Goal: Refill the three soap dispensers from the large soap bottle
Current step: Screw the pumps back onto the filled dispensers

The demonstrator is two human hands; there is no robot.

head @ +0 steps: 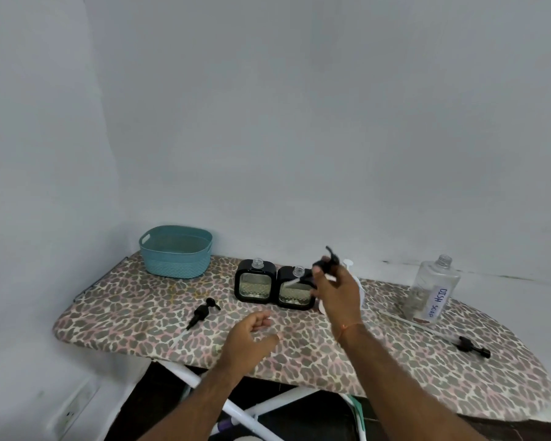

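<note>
Two square black dispensers stand side by side with open necks, the left dispenser (255, 281) and the right dispenser (295, 287). My right hand (336, 291) pinches a black pump head (326, 261) above the right one, its tube slanting down toward the neck. A white bottle (349, 265) shows partly behind that hand. A clear bottle labelled DISH SOAP (433, 289) stands uncapped at the right. My left hand (252, 334) hovers over the board, fingers loosely curled and holding nothing.
A leopard-print ironing board (140, 319) carries everything. A teal basket (175, 251) sits at its back left. One loose black pump (202, 311) lies left of the dispensers, another pump with a long tube (468, 343) lies at the right. Walls close in behind and left.
</note>
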